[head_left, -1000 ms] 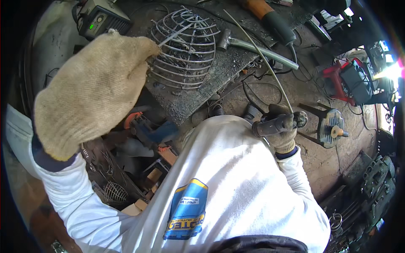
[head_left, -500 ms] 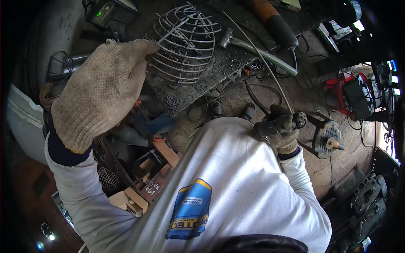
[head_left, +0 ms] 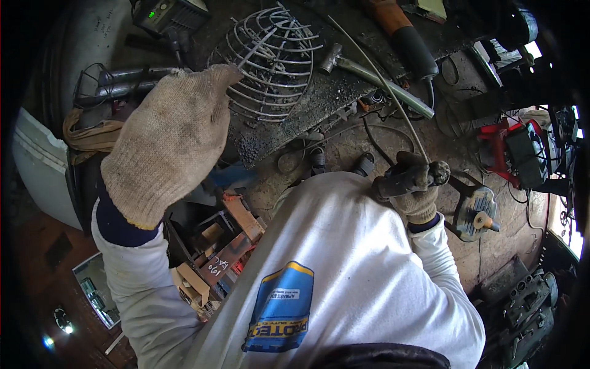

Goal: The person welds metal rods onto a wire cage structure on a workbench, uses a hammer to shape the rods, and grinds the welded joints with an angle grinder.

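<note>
A dome-shaped cage of bent metal rods (head_left: 276, 74) sits on the dark worktable in front of me. My left hand (head_left: 169, 138), in a knitted beige glove, is at the cage's left side. Its fingertips are pinched around the near end of a thin metal rod (head_left: 258, 46) that lies across the upper rings. At my right side, my gloved right hand (head_left: 415, 200) is wrapped round a dark electrode holder (head_left: 405, 181). A long thin welding electrode (head_left: 384, 83) is clamped in it, pointing up and away, its tip apart from the cage.
A hammer (head_left: 375, 78) and an orange-black angle grinder (head_left: 402, 40) lie right of the cage. A welding machine (head_left: 169, 15) with a lit display stands back left. Metal pipes (head_left: 132, 83) lie left. A red-framed machine (head_left: 513, 150) stands right; boxes (head_left: 190, 283) are lower left.
My left hand has moved slightly right and nearer to me, its fingertips still at the rod. My right hand holds the electrode holder almost unmoved. The whole view has shifted a little.
</note>
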The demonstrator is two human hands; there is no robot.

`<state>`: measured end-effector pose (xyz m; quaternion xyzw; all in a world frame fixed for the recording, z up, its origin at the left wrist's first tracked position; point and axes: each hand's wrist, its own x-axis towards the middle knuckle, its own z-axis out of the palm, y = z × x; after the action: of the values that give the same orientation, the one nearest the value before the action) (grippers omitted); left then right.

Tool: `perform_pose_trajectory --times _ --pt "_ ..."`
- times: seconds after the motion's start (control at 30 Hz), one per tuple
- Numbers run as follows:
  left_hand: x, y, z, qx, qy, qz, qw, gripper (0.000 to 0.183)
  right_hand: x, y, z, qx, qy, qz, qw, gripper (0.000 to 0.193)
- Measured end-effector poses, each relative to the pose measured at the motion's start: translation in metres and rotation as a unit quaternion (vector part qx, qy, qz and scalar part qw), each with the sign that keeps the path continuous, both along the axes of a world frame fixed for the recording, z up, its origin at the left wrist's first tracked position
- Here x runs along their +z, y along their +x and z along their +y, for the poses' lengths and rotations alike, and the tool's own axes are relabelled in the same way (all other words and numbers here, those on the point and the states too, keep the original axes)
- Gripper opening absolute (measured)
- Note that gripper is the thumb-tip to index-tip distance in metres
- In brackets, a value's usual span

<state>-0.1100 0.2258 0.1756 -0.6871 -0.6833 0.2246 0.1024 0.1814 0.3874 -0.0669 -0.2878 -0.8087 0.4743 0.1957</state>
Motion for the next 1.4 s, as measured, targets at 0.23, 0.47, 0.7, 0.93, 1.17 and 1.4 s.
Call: perform_pose_trajectory --times 0.23,0.47,0.7,0.93,1.17,1.4 --pt "-0.009 0.013 -0.003 0.053 0.027 -0.022 0.998 0.028 0.005 -0.01 -0.009 -0.052 -0.063 0.066 0.994 0.014" --pt "-0.018 0.0 -0.016 -0.029 0.071 0.001 0.997 0.035 -0.03 0.007 -0.04 -0.055 -0.157 0.122 0.978 0.037" --pt "-0.031 -0.016 -0.029 -0.085 0.093 0.025 0.992 0.038 -0.037 0.004 -0.086 -0.067 0.038 0.14 0.987 0.033" --pt "-0.035 -0.021 -0.033 -0.161 0.113 0.071 0.978 0.037 -0.055 0.005 -0.112 -0.053 -0.168 0.055 0.983 0.061" --pt "-0.042 -0.022 -0.027 -0.149 0.141 0.056 0.977 0.029 -0.03 -0.016 -0.114 -0.082 -0.063 0.108 0.989 0.036" --pt "-0.04 -0.021 -0.03 -0.175 0.142 0.045 0.973 0.022 -0.026 -0.025 -0.109 -0.08 -0.024 0.129 0.988 0.028"
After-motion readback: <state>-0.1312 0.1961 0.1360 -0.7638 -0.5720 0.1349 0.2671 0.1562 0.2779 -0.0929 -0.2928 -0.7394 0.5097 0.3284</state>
